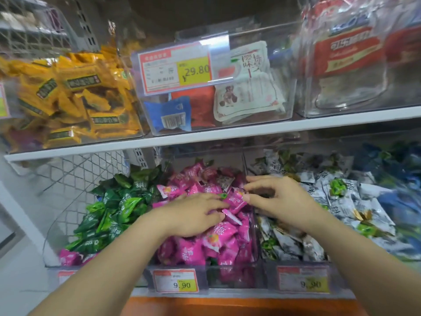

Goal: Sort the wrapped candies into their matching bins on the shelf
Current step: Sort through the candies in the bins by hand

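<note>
In the lower middle of the frame both hands work over the middle bin (256, 238), the clear one heaped with pink candies (224, 241). The left hand (193, 214) lies palm down on the heap, fingers loosely spread and pressing on the wrappers, its fingertips pointing right toward one pink candy (235, 199) lying between the two hands. That candy's long axis appears to tilt from lower left to upper right. The right hand (276, 197) comes in from the right, thumb and forefinger parted and curled around the candy's right end; whether they already pinch it I cannot tell. It sits just beside both sets of fingertips, the right thumb seemingly the nearer. Green candies (114, 208) fill the bin to the left, with a few pink strays (69, 257) at its front corner; white candies (337, 204) fill the bin to the right.
</note>
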